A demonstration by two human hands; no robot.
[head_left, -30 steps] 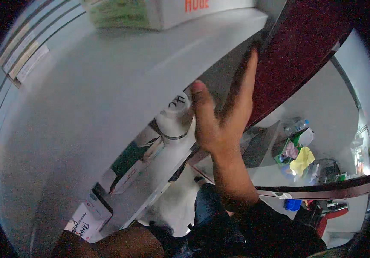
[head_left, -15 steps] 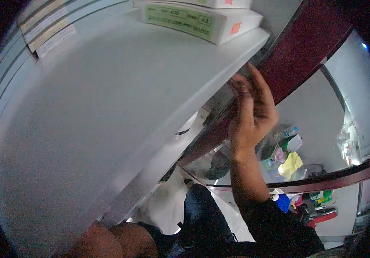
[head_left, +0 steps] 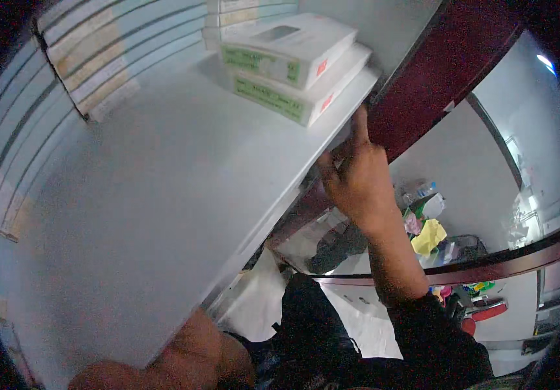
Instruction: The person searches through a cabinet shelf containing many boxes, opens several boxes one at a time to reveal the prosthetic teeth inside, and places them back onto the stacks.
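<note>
A broad white shelf board [head_left: 163,195] fills the left and middle of the view, its front edge slanting up to the right. My right hand [head_left: 361,179] is raised beside the upper part of that edge, close to or touching it. Its index finger points upward and the thumb is spread away; the other fingers are partly hidden, and nothing shows in the grasp. My left arm comes in at the lower left along the board's edge; my left hand [head_left: 111,376] is dim and cut off by the frame, with its fingers hidden. Two white boxes [head_left: 293,49] with green labels lie stacked on the board.
Rows of pale blue and cream boxes [head_left: 98,58] stand at the far left and back. A dark red panel [head_left: 416,97] runs behind my right hand. Lower right are a glass pane, a yellow crumpled item [head_left: 428,237] and a red chair [head_left: 488,311].
My right hand has moved down and its index finger has straightened upward. The view has shifted, so the boxes sit lower and more of both stacked boxes shows.
</note>
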